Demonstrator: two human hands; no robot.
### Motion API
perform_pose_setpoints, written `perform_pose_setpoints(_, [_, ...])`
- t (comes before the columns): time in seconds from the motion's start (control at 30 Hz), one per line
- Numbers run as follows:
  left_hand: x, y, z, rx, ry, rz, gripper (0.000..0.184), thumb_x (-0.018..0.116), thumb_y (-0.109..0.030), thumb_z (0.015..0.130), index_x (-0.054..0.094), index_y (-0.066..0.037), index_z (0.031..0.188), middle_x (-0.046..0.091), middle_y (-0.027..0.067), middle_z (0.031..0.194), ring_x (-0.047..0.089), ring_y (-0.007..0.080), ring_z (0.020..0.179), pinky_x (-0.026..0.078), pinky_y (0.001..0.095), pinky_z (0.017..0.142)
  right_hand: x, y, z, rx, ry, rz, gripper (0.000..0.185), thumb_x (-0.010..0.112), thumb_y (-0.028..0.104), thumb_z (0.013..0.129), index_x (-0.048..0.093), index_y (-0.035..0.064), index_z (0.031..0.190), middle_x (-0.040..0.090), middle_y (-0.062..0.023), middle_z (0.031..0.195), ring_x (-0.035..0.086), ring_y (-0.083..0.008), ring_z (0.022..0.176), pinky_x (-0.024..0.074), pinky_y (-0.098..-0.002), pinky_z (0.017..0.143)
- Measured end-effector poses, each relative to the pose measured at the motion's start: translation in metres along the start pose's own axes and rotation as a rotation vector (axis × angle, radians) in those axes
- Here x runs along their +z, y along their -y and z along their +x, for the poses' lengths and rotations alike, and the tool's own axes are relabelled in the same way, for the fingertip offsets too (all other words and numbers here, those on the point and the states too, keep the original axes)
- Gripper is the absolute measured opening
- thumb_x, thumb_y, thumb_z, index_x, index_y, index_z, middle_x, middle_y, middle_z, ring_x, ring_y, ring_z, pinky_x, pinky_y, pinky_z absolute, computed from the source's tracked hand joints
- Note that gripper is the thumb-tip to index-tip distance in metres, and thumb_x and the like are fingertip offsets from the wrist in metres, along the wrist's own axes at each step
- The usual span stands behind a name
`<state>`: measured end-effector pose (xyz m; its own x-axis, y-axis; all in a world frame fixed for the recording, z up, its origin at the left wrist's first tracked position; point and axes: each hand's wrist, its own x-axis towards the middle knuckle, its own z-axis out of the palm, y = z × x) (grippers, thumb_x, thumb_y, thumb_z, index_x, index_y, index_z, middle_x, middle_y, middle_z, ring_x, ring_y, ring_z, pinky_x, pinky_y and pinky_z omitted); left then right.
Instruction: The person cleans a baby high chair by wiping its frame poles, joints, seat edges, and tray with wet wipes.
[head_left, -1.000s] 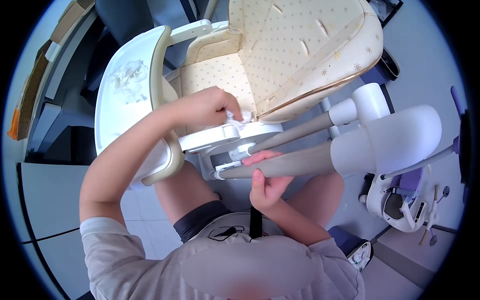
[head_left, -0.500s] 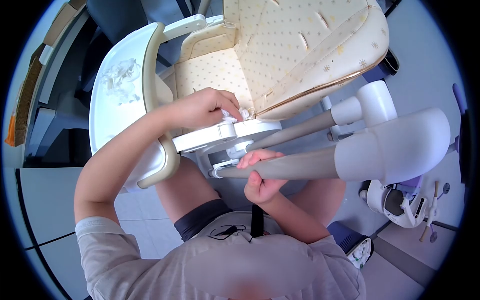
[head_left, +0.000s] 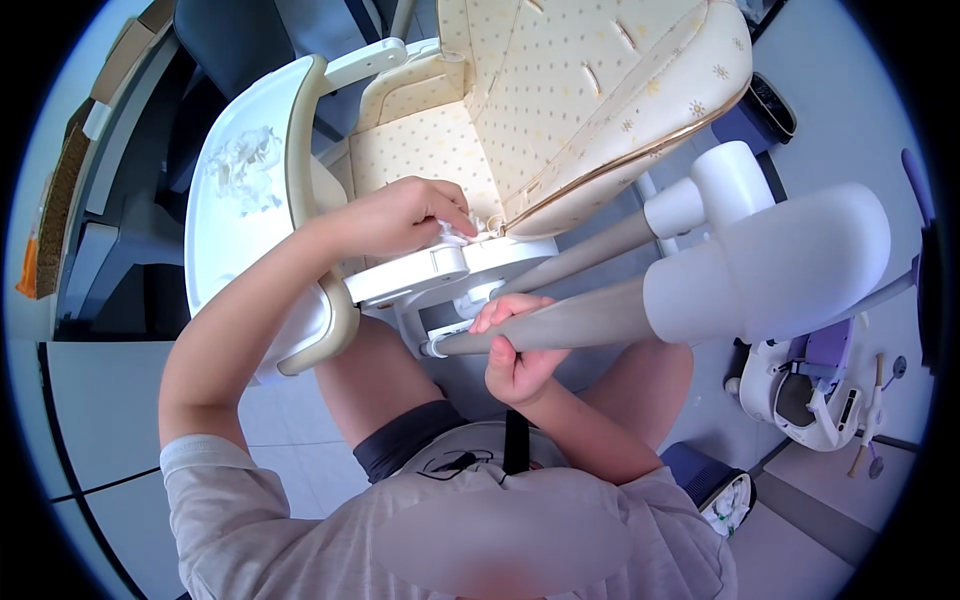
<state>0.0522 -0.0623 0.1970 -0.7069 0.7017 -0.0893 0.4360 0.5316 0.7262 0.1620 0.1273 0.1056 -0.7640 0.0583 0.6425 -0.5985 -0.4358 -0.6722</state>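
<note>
My left hand [head_left: 405,215] pinches a white crumpled wipe [head_left: 455,234] at the near corner of the cream patterned seat [head_left: 415,150], where the seat meets the white armrest joint [head_left: 470,262]. The fingertips point down into the corner, and part of the wipe is hidden under them. My right hand [head_left: 520,350] is wrapped round the grey tube leg [head_left: 580,322] of the high chair, below the seat, with its thumb on the near side. To the left, the white tray [head_left: 215,245] carries a pile of crumpled white wipes [head_left: 245,170].
White rounded leg caps [head_left: 800,265] stick out at the right. Beyond them stands a white and purple ride-on toy [head_left: 815,400]. A bin [head_left: 715,490] with a liner is at the lower right. A dark chair [head_left: 235,45] and a cardboard piece [head_left: 65,210] are at the left.
The view has shifted slightly. My left hand has moved a little within the seat corner, still with the wipe. My right hand stays round the tube.
</note>
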Motion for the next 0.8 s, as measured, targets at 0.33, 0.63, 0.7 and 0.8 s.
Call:
perform_pose_setpoints(0.33, [-0.009, -0.003, -0.006, 0.010, 0.075, 0.076, 0.041, 0.048, 0.014, 0.072, 0.071, -0.002, 0.101, 0.063, 0.0124, 0.099, 0.063, 0.0261, 0.088, 0.049, 0.0334, 0.078, -0.006, 0.000, -0.002, -0.005, 0.097, -0.140, 0.030, 0.055, 0.018, 0.097, 0.034, 0.0004, 0.107, 0.048, -0.0142, 0.101, 0.057, -0.0202, 0.074, 0.0550, -0.0355, 0.065])
perform_pose_setpoints(0.63, [-0.010, 0.003, -0.012, 0.018, 0.081, 0.127, 0.054, 0.046, 0.015, 0.071, 0.069, -0.009, 0.113, 0.057, 0.0115, 0.098, 0.060, 0.0273, 0.090, 0.048, 0.0354, 0.079, -0.003, 0.002, -0.003, 0.008, 0.066, -0.143, 0.029, 0.054, 0.019, 0.098, 0.033, 0.0016, 0.107, 0.048, -0.0141, 0.102, 0.057, -0.0197, 0.074, 0.0545, -0.0351, 0.064])
perform_pose_setpoints(0.7, [-0.008, 0.005, -0.014, 0.016, 0.083, 0.123, 0.056, 0.045, 0.015, 0.071, 0.068, -0.011, 0.116, 0.056, 0.0117, 0.098, 0.060, 0.0275, 0.091, 0.048, 0.0358, 0.079, -0.005, 0.000, -0.003, -0.008, 0.079, -0.154, 0.030, 0.054, 0.020, 0.098, 0.033, 0.0016, 0.108, 0.048, -0.0139, 0.101, 0.057, -0.0197, 0.074, 0.0544, -0.0351, 0.064])
perform_pose_setpoints(0.8, [-0.005, 0.006, -0.017, 0.023, 0.077, 0.113, 0.059, 0.045, 0.015, 0.071, 0.067, -0.012, 0.118, 0.055, 0.0119, 0.098, 0.059, 0.0277, 0.091, 0.047, 0.0364, 0.080, -0.007, 0.002, -0.003, 0.008, 0.113, -0.197, 0.030, 0.053, 0.020, 0.099, 0.032, 0.0022, 0.109, 0.048, -0.0145, 0.102, 0.057, -0.0200, 0.074, 0.0543, -0.0350, 0.064])
